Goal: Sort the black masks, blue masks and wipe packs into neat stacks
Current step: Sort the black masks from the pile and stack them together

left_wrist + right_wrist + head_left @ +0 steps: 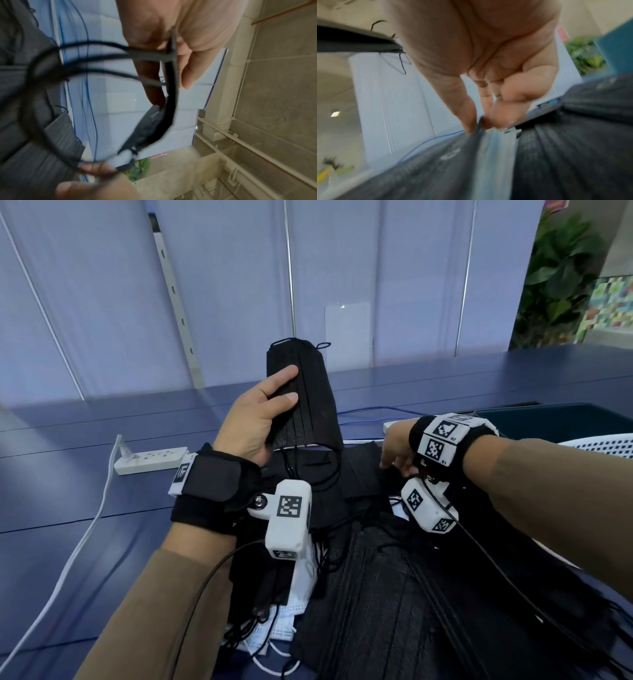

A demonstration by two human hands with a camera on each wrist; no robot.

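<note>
Fingers (286,378) of left hand (255,422): raised above the surface (85,501), curled round a stack of black masks (303,395), held upright. Right hand (397,450): lowered, fingertips pinching a mask edge in the black pile (376,594).

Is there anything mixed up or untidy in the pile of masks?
Yes. Blue masks lie tucked under the loose pile of black masks, with ear loops tangled across it. The right hand pinches the pile's edge.

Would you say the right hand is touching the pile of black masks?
Touching: the right wrist view shows the right hand pinching a mask edge in the pile of black masks.
</note>
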